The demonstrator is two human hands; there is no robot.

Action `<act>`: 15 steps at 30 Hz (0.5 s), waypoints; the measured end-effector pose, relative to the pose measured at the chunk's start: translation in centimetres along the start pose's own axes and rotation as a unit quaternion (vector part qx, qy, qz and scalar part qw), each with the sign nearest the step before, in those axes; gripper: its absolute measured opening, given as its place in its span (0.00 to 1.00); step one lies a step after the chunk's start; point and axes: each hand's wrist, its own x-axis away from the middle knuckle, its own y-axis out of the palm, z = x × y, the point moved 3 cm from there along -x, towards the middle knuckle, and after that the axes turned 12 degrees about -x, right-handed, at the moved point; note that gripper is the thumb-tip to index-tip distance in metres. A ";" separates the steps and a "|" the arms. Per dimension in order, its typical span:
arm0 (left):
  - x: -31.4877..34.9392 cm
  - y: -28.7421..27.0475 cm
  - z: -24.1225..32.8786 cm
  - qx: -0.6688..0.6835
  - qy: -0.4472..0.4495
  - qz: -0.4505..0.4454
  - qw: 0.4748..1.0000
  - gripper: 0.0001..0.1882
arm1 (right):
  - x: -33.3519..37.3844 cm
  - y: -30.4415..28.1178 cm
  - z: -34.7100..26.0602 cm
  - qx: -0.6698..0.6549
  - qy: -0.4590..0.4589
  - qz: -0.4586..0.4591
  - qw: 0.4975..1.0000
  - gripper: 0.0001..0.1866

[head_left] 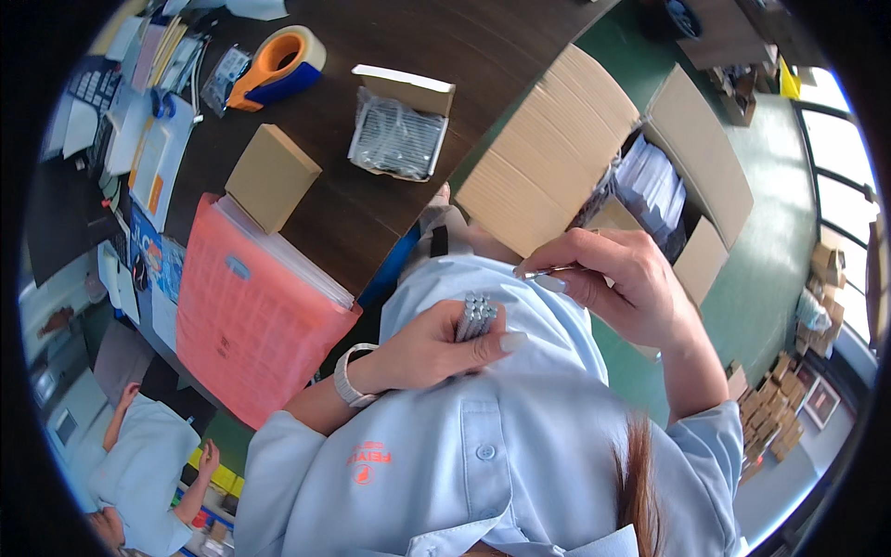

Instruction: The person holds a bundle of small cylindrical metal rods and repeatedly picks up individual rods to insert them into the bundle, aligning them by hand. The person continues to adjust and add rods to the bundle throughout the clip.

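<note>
My left hand (pixel 422 348) is closed around a bundle of short silvery metal rods (pixel 476 317), whose ends stick up between the thumb and fingers. To its right, my right hand (pixel 636 283) pinches one slim, shiny metal rod (pixel 549 271) between thumb and fingertips, apart from the bundle. Both hands are in front of my light blue shirt. On the dark table, an open small box (pixel 399 139) holds rows of similar-looking metal pieces under clear plastic. Beyond my right hand, an open large carton (pixel 548 148) contains several white packs (pixel 650 190) in dark plastic wrap.
A pink file case (pixel 260 320) with papers leans at the table's edge beside a brown cardboard box (pixel 272 176). Farther back sits an orange and blue tape dispenser (pixel 278 65). Papers and a keyboard (pixel 96 86) crowd the left. A co-worker (pixel 144 464) is at lower left.
</note>
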 end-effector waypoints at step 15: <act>-1.1 2.5 1.7 -0.062 -0.023 -0.107 0.992 0.18 | 2.8 0.0 1.4 -0.180 -0.052 -0.049 0.981 0.07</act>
